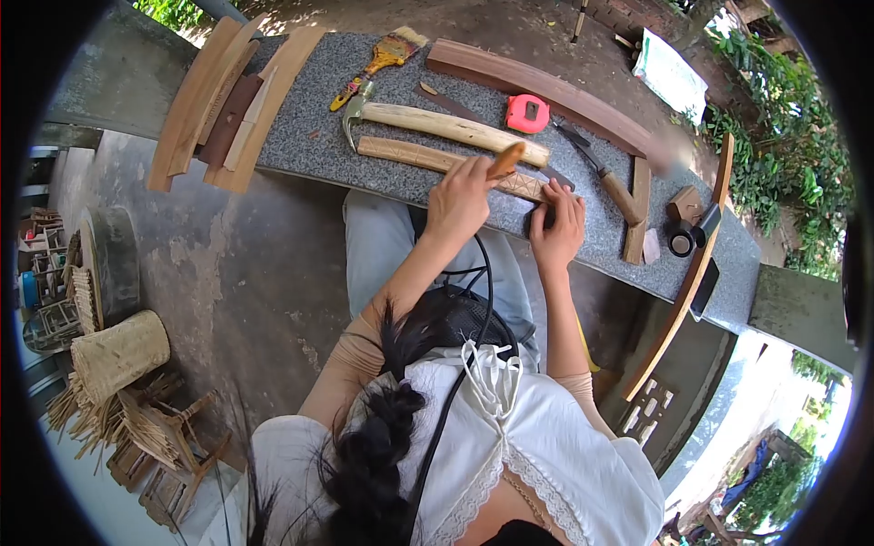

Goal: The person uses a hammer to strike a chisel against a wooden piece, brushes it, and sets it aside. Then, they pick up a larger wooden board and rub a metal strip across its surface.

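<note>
My left hand (458,198) is closed around a tool with an orange-brown wooden handle (506,162); its working end is hidden. Under it lies a narrow wooden strip (410,155) with criss-cross lines cut into its right part. The fingers of my right hand (558,226) are bent over the strip's right end and press on it, with something dark partly showing beneath them. Just beyond the strip is a claw hammer (437,122), its head to the left. A thin dark blade (451,104) runs under the hammer handle.
On the granite bench (314,136) lie a paintbrush (391,53), a pink tape measure (528,114), a wooden-handled knife (617,193), a thick wood bar (537,89) and a wooden square (639,209). Boards (196,105) overhang at left; a long strip (687,291) overhangs at right, beside a black cylindrical object (681,241).
</note>
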Available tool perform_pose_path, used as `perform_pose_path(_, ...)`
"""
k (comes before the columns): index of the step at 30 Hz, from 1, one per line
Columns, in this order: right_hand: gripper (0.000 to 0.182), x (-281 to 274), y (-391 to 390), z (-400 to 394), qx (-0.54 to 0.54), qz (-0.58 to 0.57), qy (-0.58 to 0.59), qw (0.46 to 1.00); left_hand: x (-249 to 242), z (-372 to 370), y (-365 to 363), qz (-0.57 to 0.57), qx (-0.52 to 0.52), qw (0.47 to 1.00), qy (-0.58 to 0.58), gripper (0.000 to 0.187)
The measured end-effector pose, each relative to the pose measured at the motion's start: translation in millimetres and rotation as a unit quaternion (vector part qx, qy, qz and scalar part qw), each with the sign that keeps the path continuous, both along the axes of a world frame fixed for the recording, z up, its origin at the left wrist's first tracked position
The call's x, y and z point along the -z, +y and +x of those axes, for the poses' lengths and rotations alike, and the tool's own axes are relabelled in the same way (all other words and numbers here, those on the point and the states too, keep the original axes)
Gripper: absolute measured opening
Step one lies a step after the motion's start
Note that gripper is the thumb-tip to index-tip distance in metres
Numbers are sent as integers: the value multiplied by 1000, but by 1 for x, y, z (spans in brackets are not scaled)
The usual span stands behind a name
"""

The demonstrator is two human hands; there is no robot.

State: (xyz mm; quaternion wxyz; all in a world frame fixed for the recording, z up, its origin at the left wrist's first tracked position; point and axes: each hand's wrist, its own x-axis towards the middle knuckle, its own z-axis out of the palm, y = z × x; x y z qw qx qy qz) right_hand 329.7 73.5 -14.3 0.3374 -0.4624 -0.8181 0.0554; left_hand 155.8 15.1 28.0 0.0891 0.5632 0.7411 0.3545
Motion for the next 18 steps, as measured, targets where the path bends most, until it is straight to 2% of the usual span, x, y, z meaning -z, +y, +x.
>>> perform_pose_path(1,27,-2,0,-1,2,0,1,1000,-3,-17,-6,-5,-21,1000,6,21)
perform_pose_path(3,27,-1,-1,-1,6,-3,6,1000,2,-65,-19,-27,-100,989,107,20)
perform_pose_path(5,28,-3,-1,-2,9,2,6,1000,13,-113,-34,10,-180,967,180,19)
perform_pose_path(6,28,-4,-2,-3,14,-2,9,1000,5,-122,-38,-29,-200,966,164,19)
perform_pose_path(8,27,-5,-1,-3,5,-4,23,1000,9,-112,-33,17,-189,963,193,18)
perform_pose_path(10,33,-11,-2,2,-3,3,-3,1000,9,-75,-18,14,-115,979,167,17)
perform_pose_path(11,38,-27,-6,0,-42,-21,3,999,9,-50,-11,19,-67,989,129,17)
perform_pose_path(12,45,-42,-10,-2,-79,-45,7,996,8,-27,-4,24,-17,996,90,18)
perform_pose_path(13,59,-51,-12,-3,-131,-56,32,989,8,-7,2,40,22,996,82,20)
perform_pose_path(14,59,-58,-15,-5,-124,-55,27,990,8,7,4,56,60,994,74,22)
perform_pose_path(15,59,-65,-18,-10,-153,-138,102,973,7,11,4,59,65,994,70,22)
perform_pose_path(16,59,-68,-20,-15,-180,-217,178,943,7,12,5,30,102,994,13,28)
perform_pose_path(17,42,-64,-14,-21,-168,-136,186,958,7,12,6,1,138,990,-42,34)
perform_pose_path(18,42,-60,-12,-20,-163,-134,186,960,5,6,5,2,143,989,-42,34)
